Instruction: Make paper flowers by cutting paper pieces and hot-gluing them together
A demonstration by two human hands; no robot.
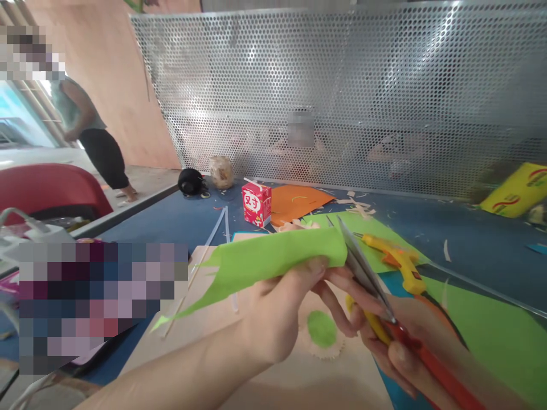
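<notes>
My left hand point(280, 310) pinches a strip of bright green felt point(273, 253) between thumb and fingers. The strip's far left end is jagged, with a thin pointed tail. In my right hand point(404, 356) is a pair of scissors point(370, 276) with red and yellow handles. Their blades are parted at the right end of the felt; whether they touch its edge I cannot tell. Below my hands a round green felt piece point(322, 328) with a pale fringed edge lies on a beige sheet point(342, 381).
A yellow glue gun point(412, 277) lies on green sheets point(491, 336) to the right. Behind stand a red drink carton point(257, 203) and an orange sheet point(299, 203). A perforated metal screen point(342, 85) closes the table's back. A person point(92, 125) stands far left, near a red chair point(51, 185).
</notes>
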